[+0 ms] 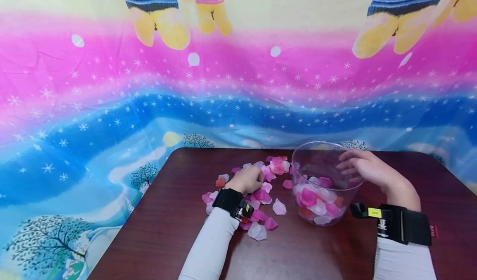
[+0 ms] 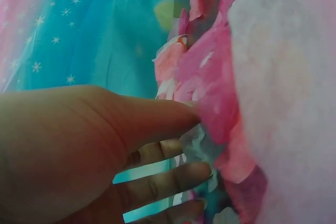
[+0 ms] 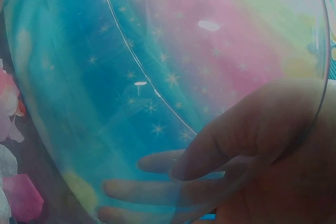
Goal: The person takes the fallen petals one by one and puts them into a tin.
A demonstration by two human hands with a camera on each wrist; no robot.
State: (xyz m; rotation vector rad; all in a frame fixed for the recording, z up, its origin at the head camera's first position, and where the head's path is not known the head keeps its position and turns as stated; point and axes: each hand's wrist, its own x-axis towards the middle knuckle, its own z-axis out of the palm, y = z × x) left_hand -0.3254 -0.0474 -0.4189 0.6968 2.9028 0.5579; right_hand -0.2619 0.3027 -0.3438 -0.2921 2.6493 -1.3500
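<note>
Loose pink, white and red artificial petals (image 1: 262,196) lie scattered on the table, and my left hand (image 1: 246,179) is among them. In the left wrist view its thumb (image 2: 168,119) touches a pink petal (image 2: 212,87), with the other fingers loosely extended below. To the right stands a clear round container (image 1: 324,207), upright and partly filled with petals (image 1: 316,199). My right hand (image 1: 367,168) is at its right rim, fingers reaching over the mouth. Through the clear wall, the right wrist view shows those fingers (image 3: 163,190) relaxed and holding nothing.
The dark reddish-brown table (image 1: 164,230) has rounded far corners. Right behind it hangs a printed backdrop (image 1: 238,85) with snowflakes and bears. A single pale petal (image 1: 279,207) lies between the pile and the container. Black camera straps (image 1: 406,225) wrap both wrists.
</note>
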